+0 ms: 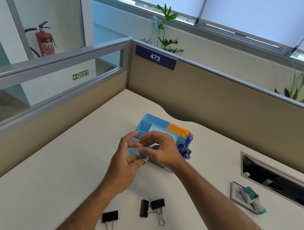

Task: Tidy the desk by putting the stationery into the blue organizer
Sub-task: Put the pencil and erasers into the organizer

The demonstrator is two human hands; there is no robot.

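A pale cream cubicle desk (49, 170) sits in a corner of tan partition panels (222, 106) below bright blinds. The blue plastic compartment organizer (151, 123) stands mid-desk. Over it, left hand (126, 160) and right hand (161, 149) meet, pinching a small grey object (144, 158). Black binder clips (152, 206) lie nearer.

Both hands hover over the blue organizer (147, 121), covering its front compartments. Right of the fingers (146, 139), upright markers (186, 147) block the way. Nearer than the fingers, three binder clips (152, 206) lie on the worktop (59, 161); left of the fingers the worktop is bare.
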